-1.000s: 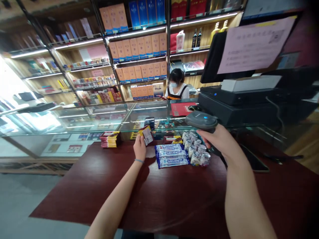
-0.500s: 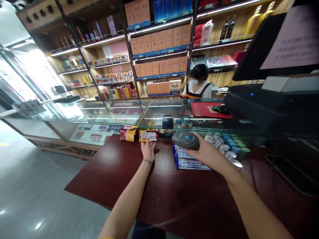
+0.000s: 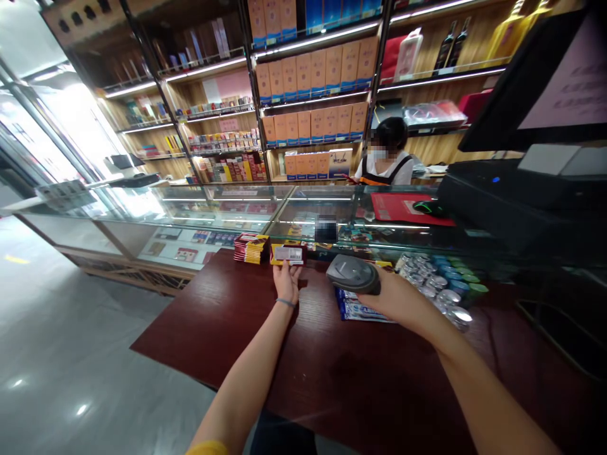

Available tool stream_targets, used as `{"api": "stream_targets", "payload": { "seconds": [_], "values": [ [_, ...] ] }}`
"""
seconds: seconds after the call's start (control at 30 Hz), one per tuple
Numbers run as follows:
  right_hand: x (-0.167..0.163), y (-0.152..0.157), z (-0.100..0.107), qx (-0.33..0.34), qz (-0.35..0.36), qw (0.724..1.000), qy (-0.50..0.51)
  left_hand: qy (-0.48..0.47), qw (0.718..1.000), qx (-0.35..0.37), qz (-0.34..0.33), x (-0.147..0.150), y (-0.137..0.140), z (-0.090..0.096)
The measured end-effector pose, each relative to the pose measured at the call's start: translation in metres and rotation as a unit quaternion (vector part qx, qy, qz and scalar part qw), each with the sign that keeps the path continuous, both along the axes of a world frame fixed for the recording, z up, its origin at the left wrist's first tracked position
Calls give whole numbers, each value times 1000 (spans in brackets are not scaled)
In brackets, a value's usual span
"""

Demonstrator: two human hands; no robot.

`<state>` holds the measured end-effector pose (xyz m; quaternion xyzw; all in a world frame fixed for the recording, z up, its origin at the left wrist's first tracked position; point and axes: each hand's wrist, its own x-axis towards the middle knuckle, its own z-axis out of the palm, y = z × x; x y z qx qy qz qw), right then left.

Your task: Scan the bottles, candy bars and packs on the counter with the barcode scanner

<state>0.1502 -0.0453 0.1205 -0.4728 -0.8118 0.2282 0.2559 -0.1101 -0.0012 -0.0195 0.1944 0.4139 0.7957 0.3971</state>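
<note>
My left hand [image 3: 287, 284] grips a red and yellow snack packet [image 3: 288, 254] by its lower edge, with the white barcode label facing me. Just left of it, a stack of similar red and yellow packets [image 3: 251, 248] sits on the dark wooden counter [image 3: 213, 322]. My right hand [image 3: 396, 296] is wrapped around a dark grey barcode scanner [image 3: 351, 273], whose head points left toward the packet, with a gap between them. Blue and white packets [image 3: 360, 310] lie below the scanner, partly hidden by it and my hand.
Several cans [image 3: 439, 281] stand right of my right hand. A glass display case [image 3: 227, 208] runs behind the counter. On its top lies a red mat [image 3: 403, 210] with a mouse [image 3: 422, 206]. A monitor [image 3: 526, 82] rises at right. Beyond the case is a person [image 3: 386, 158] before stocked shelves.
The view has shifted slightly, so most things sit a little further right. The scanner's blue light no longer shows. Both hands keep their holds.
</note>
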Motion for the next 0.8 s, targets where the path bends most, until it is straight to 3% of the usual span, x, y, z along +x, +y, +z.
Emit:
{"api": "stream_targets", "payload": {
  "seconds": [0.3, 0.4, 0.5, 0.6, 0.7, 0.8],
  "values": [
    [7, -3, 16, -56, -39, 998, -11, -21, 998, -18, 58, 2, -1, -5],
    [11, -2, 16, -47, -30, 998, 27, 30, 992, -34, 116, -3, -2, -2],
    [18, 2, 12, -22, -28, 998, 54, 107, 978, -10, 180, -19, -2, 13],
    [23, 4, 10, -5, -23, 997, 77, 199, 943, 14, 266, -46, -4, 35],
    [25, 4, 15, 12, -17, 995, 102, 330, 883, 40, 331, -81, -12, 57],
    [25, 1, 22, 26, -13, 992, 124, 474, 825, 25, 307, -117, -24, 73]
  ]
}}
